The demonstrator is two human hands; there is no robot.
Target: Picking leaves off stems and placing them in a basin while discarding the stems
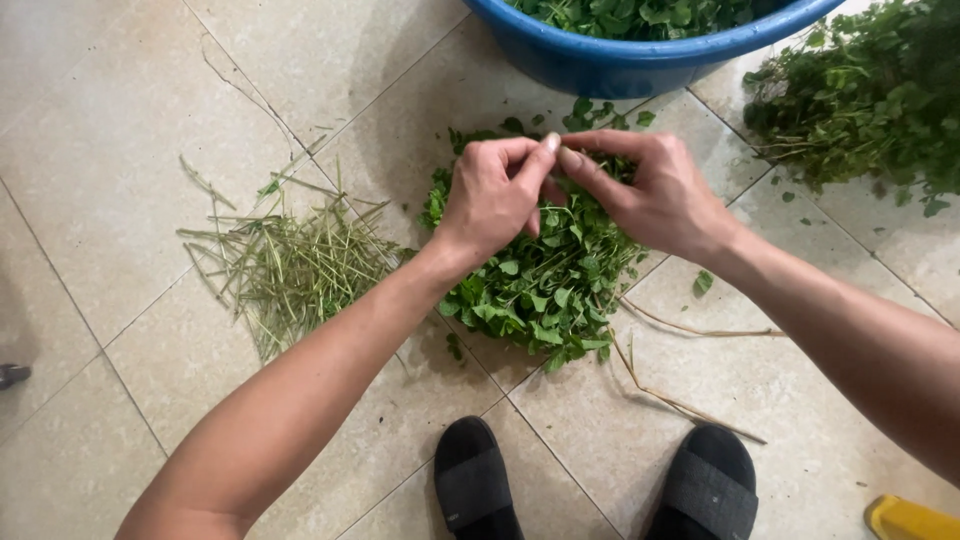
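My left hand (495, 190) and my right hand (650, 190) meet fingertip to fingertip over a heap of small green leaves (545, 280) on the tiled floor. Both pinch the same thin sprig of the greens between thumb and fingers; the sprig itself is mostly hidden by my fingers. A pile of bare green stems (290, 265) lies to the left of the leaf heap. My two black slippers (475, 485) (710, 490) show at the bottom edge.
A blue plastic basin (620, 55) holding green leaves stands at the top. A loose bunch of leafy stalks (870, 95) lies at the top right. A few long pale stems (680, 400) lie near my right foot. A yellow object (910, 520) pokes in bottom right.
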